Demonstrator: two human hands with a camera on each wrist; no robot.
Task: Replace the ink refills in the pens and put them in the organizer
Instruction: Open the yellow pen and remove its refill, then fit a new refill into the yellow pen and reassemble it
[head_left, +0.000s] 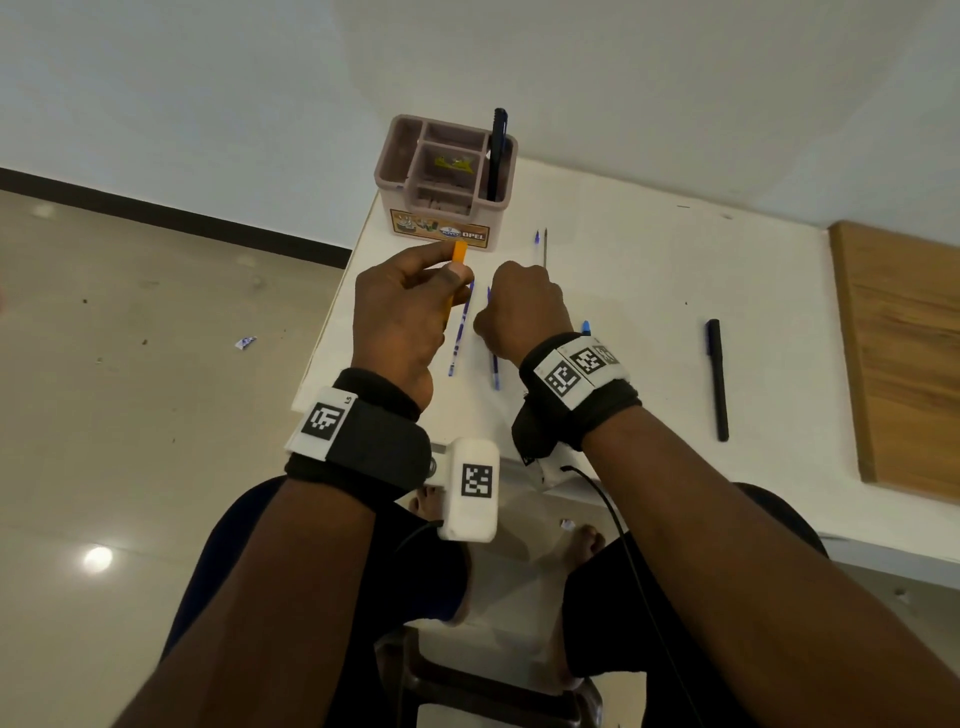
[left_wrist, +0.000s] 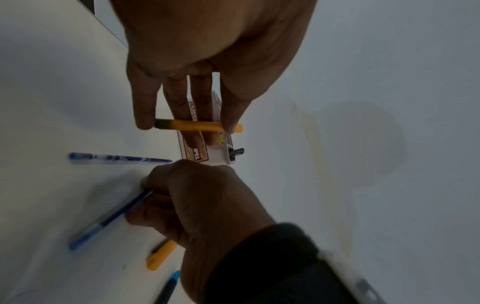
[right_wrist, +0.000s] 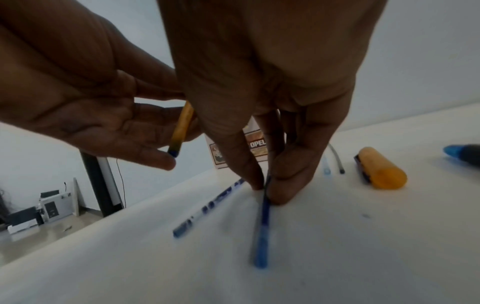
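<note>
My left hand (head_left: 441, 283) is raised over the table's left edge and grips an orange pen barrel (left_wrist: 197, 127) between thumb and fingers, its dark end toward the palm. My right hand (right_wrist: 265, 186) is down on the white table (head_left: 623, 291), thumb and forefinger pinching the near end of a blue refill (right_wrist: 262, 230) that lies flat. A second, printed blue refill (head_left: 460, 332) lies just left of it. The pink organizer (head_left: 441, 171) stands at the far left corner with one dark pen (head_left: 497, 156) upright in it.
An orange cap (right_wrist: 384, 170) and a blue-tipped pen (right_wrist: 462, 154) lie right of my right hand. Two thin refills (head_left: 541, 241) lie near the organizer. A black pen (head_left: 718, 379) lies further right, and beyond it a wooden board (head_left: 904, 353).
</note>
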